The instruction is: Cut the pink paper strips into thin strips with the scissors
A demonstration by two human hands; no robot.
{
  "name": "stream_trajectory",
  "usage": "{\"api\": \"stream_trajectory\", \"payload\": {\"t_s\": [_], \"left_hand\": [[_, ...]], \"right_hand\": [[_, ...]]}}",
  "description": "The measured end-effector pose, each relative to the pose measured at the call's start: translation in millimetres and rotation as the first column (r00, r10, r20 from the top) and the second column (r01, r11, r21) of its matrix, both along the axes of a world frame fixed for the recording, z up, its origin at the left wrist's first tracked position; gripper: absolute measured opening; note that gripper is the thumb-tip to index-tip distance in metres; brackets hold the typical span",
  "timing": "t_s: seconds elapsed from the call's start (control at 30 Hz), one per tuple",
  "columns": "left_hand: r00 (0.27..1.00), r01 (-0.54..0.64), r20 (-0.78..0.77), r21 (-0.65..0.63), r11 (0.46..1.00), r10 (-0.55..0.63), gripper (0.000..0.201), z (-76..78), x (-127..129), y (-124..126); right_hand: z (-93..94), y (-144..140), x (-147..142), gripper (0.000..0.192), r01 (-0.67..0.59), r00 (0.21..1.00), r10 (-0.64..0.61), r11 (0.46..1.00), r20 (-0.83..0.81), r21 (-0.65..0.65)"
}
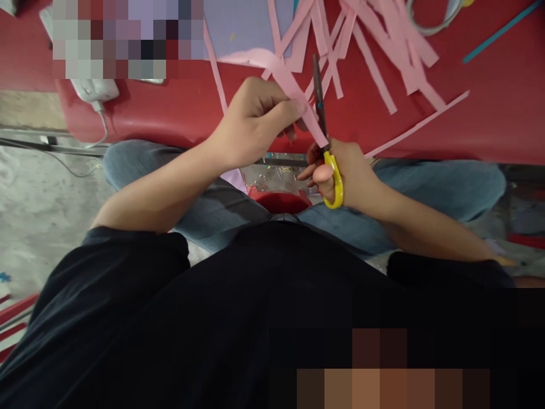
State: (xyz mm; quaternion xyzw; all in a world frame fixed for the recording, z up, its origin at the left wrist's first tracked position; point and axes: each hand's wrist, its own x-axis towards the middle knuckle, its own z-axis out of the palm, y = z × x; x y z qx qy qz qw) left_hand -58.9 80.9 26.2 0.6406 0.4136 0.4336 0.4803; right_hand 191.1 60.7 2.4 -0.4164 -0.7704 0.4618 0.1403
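Head view, looking down at the lap and the red counter (489, 113). Left hand (255, 122) is curled up, its grip pinched shut on a pink strip (293, 85) just over the counter's near edge. Right hand (349, 176) sits just below that edge, fingers closed through the yellow handles of the scissors (326, 136). The blades point up toward the counter and lie right against the strip, looks like nearly closed but I can't tell for sure.

Further back on the counter there's a messy pile of strips (383, 51) in pink, spread to the right of the held one, and a lilac sheet (242, 25) behind the left hand. A teal stick (498, 31) lies at the counter's far right. A white charger (93, 88) sits at its left end, cable hanging off. Below the counter, between the knees, a red bowl (279, 201).
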Motion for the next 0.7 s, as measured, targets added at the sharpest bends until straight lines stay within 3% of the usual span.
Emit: {"api": "stream_trajectory", "payload": {"t_s": [0.17, 0.37, 0.47, 0.7], "left_hand": [[0.998, -0.02, 0.054, -0.014, 1.0, 0.02, 0.041, -3.5, 2, -1], [0.997, -0.033, 0.063, -0.06, 0.998, 0.036, 0.036, 3.9, 3, -1], [0.988, -0.091, 0.116, -0.068, 0.994, 0.098, 0.036, 3.8, 5, 1], [0.975, -0.093, 0.195, -0.074, 0.993, 0.105, 0.033, 2.5, 7, 3]], "right_hand": [[10.0, -1, -9, 0.081, -0.024, 0.993, 0.024, 1.0, 0.119, -0.007], [17.6, 0, -14, 0.08, -0.061, 0.947, 0.036, 0.996, 0.319, 0.069], [16.7, 1, -13, 0.078, -0.04, 0.955, 0.018, 0.997, 0.296, 0.066], [14.6, 1, -9, 0.079, 0.015, 0.988, -0.019, 1.0, 0.156, 0.027]]}}
